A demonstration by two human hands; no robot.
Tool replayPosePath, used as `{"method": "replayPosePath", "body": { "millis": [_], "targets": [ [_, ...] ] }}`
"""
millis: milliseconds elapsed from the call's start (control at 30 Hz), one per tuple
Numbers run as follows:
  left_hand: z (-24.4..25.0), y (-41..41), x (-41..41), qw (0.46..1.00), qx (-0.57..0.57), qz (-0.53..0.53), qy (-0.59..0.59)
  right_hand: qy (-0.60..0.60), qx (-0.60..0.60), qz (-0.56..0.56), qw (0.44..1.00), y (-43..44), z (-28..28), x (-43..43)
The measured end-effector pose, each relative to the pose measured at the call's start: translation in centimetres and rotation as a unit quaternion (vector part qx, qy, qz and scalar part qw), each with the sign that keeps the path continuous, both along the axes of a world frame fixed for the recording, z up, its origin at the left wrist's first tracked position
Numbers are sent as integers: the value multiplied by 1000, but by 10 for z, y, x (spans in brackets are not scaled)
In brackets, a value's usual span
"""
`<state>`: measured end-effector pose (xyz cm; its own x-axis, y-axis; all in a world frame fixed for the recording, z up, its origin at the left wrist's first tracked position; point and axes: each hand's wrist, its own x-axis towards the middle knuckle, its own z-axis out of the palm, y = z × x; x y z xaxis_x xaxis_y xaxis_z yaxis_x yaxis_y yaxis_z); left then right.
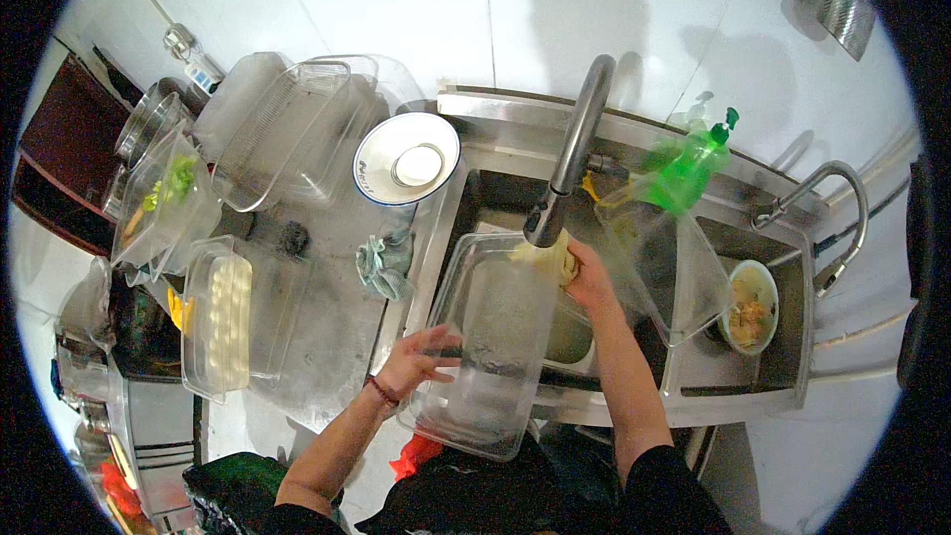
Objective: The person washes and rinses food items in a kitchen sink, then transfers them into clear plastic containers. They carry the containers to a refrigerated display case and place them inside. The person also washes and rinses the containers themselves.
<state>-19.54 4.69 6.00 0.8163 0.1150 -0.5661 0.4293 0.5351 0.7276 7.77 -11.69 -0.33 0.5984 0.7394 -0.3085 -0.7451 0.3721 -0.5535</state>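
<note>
A large clear plastic container (494, 319) lies tilted across the front edge of the sink, under the spout of the pull-down faucet (579, 152). My right hand (589, 275) grips a pale yellow cloth or sponge (568, 256) at the container's far right corner. At the container's left side is my left hand (420, 364), its fingers spread and blurred, with a beaded bracelet on the wrist. Whether those fingers touch the wall cannot be told. Below the container, a pale basin (576, 345) partly shows in the sink (487, 189).
Another clear container (698, 290) leans over the sink divider near a green pump bottle (687, 171). The right basin holds a bowl of food scraps (750, 308). On the left counter are a white bowl (371, 171), a grey-green rag (385, 267), a scouring pad (293, 238) and stacked clear containers (297, 141).
</note>
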Motion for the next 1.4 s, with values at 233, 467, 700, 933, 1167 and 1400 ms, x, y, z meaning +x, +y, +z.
{"method": "replayPosePath", "body": {
  "millis": [233, 467, 700, 933, 1167, 1400],
  "targets": [
    [19, 5, 21, 993, 29, -107, -39, -259, -100, 176, 945, 31, -33, 31],
    [11, 11, 17, 998, 53, -36, 9, -143, -92, 221, 960, 13, -19, 37],
    [-31, 5, 15, 991, 126, 50, 6, -10, -17, -47, 999, -15, -10, -16],
    [-32, 1, 23, 964, 226, 140, 29, -293, -230, -219, 902, -18, 41, -75],
    [-41, -19, 26, 971, 183, 154, 21, -457, -244, -33, 855, 34, 77, -81],
    [-37, -39, 38, 967, 198, 162, 6, -400, -284, 15, 871, 117, 0, -72]
  ]
}}
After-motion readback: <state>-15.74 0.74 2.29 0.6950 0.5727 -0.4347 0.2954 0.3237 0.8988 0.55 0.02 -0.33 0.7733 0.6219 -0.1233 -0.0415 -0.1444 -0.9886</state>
